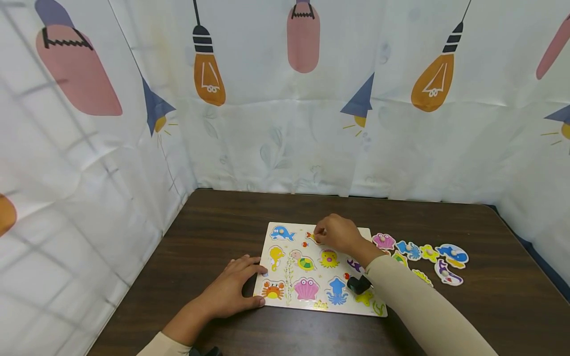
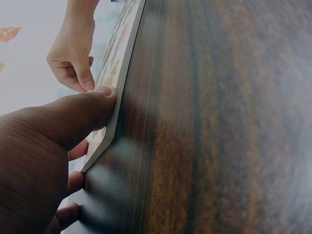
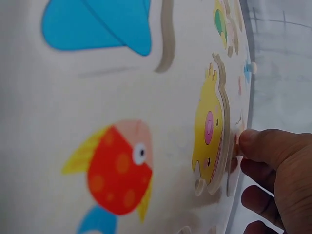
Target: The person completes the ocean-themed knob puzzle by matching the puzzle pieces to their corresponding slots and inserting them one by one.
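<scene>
A pale wooden puzzle board [image 1: 289,272] printed with sea animals lies on the table. At its near left corner my left hand [image 1: 233,287] rests with fingers spread, the thumb [image 2: 97,105] against the front edge and other fingers at the left edge. My right hand [image 1: 338,232] is over the board's top row, its thumb [image 3: 258,144] and finger pinching a small knobbed puzzle piece, mostly hidden, at the red-orange fish picture [image 1: 310,237]. A blue whale piece [image 1: 282,233] with a knob sits in the top left recess.
Loose knobbed pieces lie right of the board: a pink shell [image 1: 384,241], a blue octopus [image 1: 408,250], a yellow starfish [image 1: 429,253], a blue piece [image 1: 452,253], a purple one [image 1: 448,273] and others partly behind my right forearm. A patterned curtain [image 1: 285,148] borders the dark table [image 1: 222,217].
</scene>
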`<state>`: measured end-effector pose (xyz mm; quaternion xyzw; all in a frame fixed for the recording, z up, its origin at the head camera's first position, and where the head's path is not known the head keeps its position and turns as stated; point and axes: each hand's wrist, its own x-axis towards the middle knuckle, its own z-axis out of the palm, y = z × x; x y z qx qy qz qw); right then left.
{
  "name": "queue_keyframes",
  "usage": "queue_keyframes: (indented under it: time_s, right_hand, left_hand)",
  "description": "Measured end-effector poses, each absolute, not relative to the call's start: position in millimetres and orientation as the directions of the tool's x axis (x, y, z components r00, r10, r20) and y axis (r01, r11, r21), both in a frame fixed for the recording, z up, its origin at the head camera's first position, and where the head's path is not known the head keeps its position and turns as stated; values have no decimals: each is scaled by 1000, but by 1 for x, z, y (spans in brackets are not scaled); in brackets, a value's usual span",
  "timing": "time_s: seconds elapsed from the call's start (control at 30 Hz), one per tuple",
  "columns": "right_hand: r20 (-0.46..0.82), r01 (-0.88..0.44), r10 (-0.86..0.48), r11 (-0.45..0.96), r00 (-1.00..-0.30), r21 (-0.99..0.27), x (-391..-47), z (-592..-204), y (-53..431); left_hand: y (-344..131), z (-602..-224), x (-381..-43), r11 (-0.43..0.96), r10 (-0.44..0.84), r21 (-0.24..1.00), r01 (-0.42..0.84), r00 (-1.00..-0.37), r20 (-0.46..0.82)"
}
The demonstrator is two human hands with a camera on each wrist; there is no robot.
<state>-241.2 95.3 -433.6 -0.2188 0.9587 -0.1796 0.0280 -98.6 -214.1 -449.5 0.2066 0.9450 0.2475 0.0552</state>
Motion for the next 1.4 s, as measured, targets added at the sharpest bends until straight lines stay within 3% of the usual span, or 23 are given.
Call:
queue_keyframes:
  time_s: [0.5, 0.97, 1.4]
  right_hand:
    - [4, -399, -423, 852, -906, -340, -236, -434, 111]
    - [34, -433, -443, 854, -896, -289, -224, -427, 163]
    - [18, -369, -381, 883, -925, -291, -215, -420, 209]
  left_hand:
    - [-215, -450, -99, 790, 421, 493, 365, -907, -3]
    - [-214, -448, -99, 790, 426, 490, 369, -905, -4]
    - [-213, -448, -100, 791, 424, 493, 363, -906, -12]
